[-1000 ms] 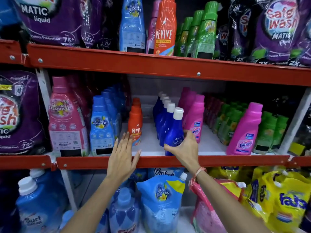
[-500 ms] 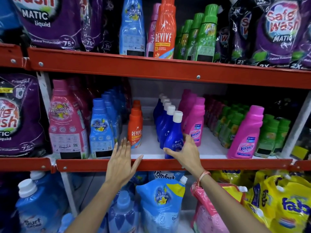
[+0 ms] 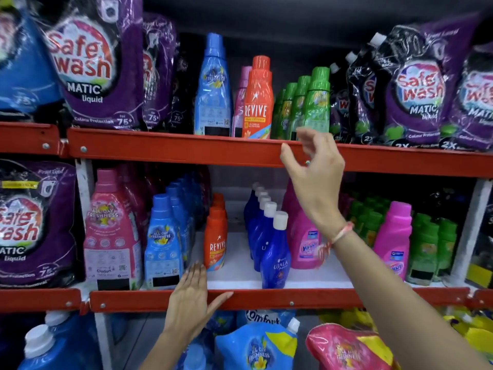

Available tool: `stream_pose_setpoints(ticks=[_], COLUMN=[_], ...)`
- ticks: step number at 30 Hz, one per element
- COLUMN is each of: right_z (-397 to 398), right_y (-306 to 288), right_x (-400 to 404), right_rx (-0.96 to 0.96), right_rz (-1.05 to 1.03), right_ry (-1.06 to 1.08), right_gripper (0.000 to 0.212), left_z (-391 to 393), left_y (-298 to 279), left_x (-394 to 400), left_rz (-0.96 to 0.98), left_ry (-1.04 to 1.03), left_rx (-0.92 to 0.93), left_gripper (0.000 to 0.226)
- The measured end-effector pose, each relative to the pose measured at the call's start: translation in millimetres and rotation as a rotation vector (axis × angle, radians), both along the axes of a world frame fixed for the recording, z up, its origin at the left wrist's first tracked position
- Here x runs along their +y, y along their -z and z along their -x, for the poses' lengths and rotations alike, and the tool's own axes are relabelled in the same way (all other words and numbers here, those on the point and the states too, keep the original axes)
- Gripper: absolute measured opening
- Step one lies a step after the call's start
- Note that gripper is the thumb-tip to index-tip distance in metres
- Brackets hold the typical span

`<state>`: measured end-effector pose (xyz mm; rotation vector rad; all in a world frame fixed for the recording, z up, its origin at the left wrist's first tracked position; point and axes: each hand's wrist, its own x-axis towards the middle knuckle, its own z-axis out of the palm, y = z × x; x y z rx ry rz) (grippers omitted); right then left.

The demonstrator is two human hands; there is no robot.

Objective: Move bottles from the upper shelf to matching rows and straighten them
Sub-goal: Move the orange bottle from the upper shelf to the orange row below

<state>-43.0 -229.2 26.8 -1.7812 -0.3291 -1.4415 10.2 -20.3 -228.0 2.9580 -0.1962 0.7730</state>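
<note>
On the upper shelf (image 3: pixel 173 150) stand a tall light-blue bottle (image 3: pixel 212 89), a pink bottle (image 3: pixel 241 102) behind an orange Revive bottle (image 3: pixel 258 100), and a row of green bottles (image 3: pixel 314 102). My right hand (image 3: pixel 314 177) is raised in front of the upper shelf's red edge, fingers apart, holding nothing, just below the green bottles. My left hand (image 3: pixel 190 297) lies flat and open on the middle shelf's edge (image 3: pixel 293 299). On the middle shelf are rows: light-blue bottles (image 3: pixel 164 241), orange Revive bottles (image 3: pixel 215 236), dark-blue Ujala bottles (image 3: pixel 274 252), pink Vanish bottles (image 3: pixel 393 236).
Purple Safe Wash pouches (image 3: pixel 98 73) fill the upper shelf's left and right ends and the middle shelf's left end. A large pink Comfort bottle (image 3: pixel 110 231) and green bottles (image 3: pixel 426 247) also stand on the middle shelf. Blue, pink and yellow refill pouches (image 3: pixel 258 345) sit below.
My right hand has let go of the front dark-blue bottle and risen to the upper shelf's edge. The view has tilted upward. My left hand stays on the middle shelf's edge.
</note>
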Motion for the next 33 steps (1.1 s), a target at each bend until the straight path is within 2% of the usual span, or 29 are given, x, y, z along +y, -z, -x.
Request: stream_pose_setpoints(ticks=[5, 9, 13, 16, 19, 24, 27, 33], right_z=[-11.9, -21.0, -41.5, -49.6, -51.3, -38.3, -21.5, 13.4], right_y=[-52.6, -79.5, -90.7, -88.9, -83.9, -85.4, -84.1, -49.6], right_x=[6.1, 17.2, 21.0, 22.1, 19.3, 4.5, -4.4, -11.5], right_rx=[0.235, 0.421, 0.543, 0.525, 0.46, 0.321, 0.256, 0.294], right_rz=[0.093, 0.154, 0.119, 0.025, -0.062, -0.187, -0.219, -0.22], right_ry=[0.011, -0.094, -0.086, -0.119, -0.18, -0.297, -0.337, -0.39], right_gripper=[0.058, 0.049, 0.048, 0.042, 0.024, 0.029, 0.042, 0.055], left_z=[0.6, -0.4, 0.4, -0.6, -4.9, -7.6, -6.1, -5.4], left_y=[-1.2, 0.6, 0.5, 1.5, 5.6, 7.9, 5.9, 5.3], left_x=[0.4, 0.2, -1.0, -1.4, -0.5, -0.3, -1.5, -1.9], left_rz=[-0.01, 0.001, 0.006, 0.002, 0.004, 0.015, 0.021, 0.011], left_ry=[-0.022, -0.028, -0.019, -0.019, -0.018, -0.021, -0.018, -0.015], left_rx=[0.011, 0.008, -0.007, -0.01, -0.006, -0.003, -0.006, 0.019], left_gripper=[0.097, 0.098, 0.098, 0.099, 0.101, 0.102, 0.1, 0.1])
